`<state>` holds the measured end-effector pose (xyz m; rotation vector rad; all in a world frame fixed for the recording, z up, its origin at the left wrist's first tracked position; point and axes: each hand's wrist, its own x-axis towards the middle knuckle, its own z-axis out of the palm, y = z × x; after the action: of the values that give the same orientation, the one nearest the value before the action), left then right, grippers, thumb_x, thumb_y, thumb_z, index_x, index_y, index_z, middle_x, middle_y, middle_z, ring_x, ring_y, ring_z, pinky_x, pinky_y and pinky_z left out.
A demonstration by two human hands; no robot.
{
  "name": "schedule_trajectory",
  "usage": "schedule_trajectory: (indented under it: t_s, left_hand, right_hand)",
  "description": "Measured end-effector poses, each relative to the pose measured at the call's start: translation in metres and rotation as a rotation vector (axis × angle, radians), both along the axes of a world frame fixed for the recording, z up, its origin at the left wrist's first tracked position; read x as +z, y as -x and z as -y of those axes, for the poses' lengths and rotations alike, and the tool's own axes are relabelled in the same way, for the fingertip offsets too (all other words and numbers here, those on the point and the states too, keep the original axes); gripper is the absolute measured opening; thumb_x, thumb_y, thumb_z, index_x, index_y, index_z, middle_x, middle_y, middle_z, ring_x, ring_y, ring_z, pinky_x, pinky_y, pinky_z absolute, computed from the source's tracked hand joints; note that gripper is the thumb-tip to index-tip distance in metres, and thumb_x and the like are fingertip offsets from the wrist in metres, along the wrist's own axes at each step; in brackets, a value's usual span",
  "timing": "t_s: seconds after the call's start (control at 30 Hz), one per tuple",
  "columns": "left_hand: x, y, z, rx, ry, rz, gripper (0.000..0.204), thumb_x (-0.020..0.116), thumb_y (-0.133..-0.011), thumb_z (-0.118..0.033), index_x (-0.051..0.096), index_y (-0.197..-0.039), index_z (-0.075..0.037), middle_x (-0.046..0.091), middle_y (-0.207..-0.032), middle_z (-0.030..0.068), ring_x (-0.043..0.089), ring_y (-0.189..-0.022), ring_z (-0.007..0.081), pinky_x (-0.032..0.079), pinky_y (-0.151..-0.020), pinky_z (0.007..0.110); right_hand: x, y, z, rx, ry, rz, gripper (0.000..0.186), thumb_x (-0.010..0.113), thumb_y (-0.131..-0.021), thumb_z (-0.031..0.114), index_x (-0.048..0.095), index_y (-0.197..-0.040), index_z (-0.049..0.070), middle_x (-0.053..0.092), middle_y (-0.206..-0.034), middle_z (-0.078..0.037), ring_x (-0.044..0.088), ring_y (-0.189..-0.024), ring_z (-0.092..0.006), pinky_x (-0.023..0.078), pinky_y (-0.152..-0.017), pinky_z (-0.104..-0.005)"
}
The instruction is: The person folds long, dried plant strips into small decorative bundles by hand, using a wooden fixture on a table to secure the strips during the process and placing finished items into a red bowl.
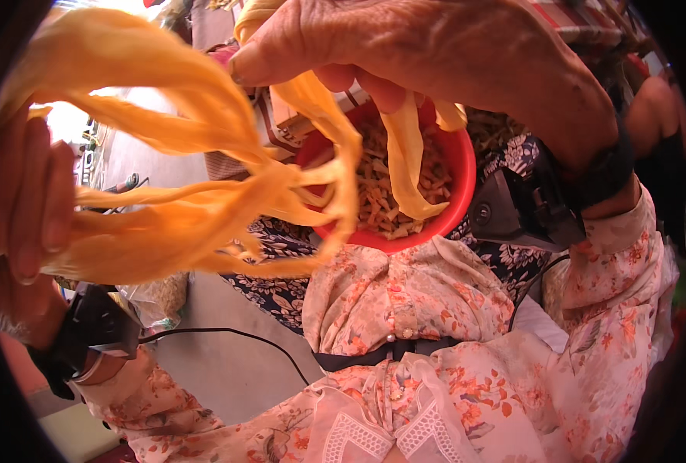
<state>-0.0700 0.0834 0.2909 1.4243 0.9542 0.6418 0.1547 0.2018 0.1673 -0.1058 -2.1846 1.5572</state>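
Long, soft yellow-orange strips (165,231), wavy and ribbon-like, stretch across the left half of the head view; I cannot make out what they are made of. My left hand (30,201), at the far left, is closed on their gathered end. High in the middle, my right hand (435,54) pinches other parts of the strips between thumb and fingers. Loose ends dangle below it over a red bowl (460,212). Small, pale, stick-like cut pieces (389,193) lie in the bowl. Part of the bowl is hidden behind the strips and my right hand.
The bowl rests at my lap, over dark floral cloth (273,247). A black box (513,204) is strapped at my right wrist, another (104,320) at my left. A black cable (243,330) runs from the left one. A clear bag (162,297) stands below the strips.
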Motion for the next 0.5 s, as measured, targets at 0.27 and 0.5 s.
schedule_trajectory:
  t_s: [0.27,0.5]
  left_hand:
    - [-0.057,-0.038,0.008,0.163,-0.013,-0.018,0.020,0.053,-0.085,-0.028,0.054,-0.086,-0.009,0.051,-0.072,0.0075,0.052,-0.071,0.0213,0.042,-0.065,0.035]
    - [-0.194,-0.081,-0.009,0.240,-0.046,-0.190,0.023,0.060,-0.081,-0.030,0.061,-0.095,-0.012,0.060,-0.086,0.0097,0.059,-0.084,0.0241,0.046,-0.071,0.034]
  right_hand:
    - [-0.052,0.029,0.002,-0.129,0.297,-0.099,0.020,0.056,-0.086,0.020,0.062,-0.090,0.001,0.054,-0.058,0.000,0.049,-0.049,-0.0069,0.040,-0.044,-0.0218]
    - [-0.204,0.005,-0.012,-0.270,-0.314,0.124,0.021,0.048,-0.079,0.009,0.058,-0.097,0.003,0.058,-0.081,-0.016,0.056,-0.075,-0.0277,0.045,-0.063,-0.0376]
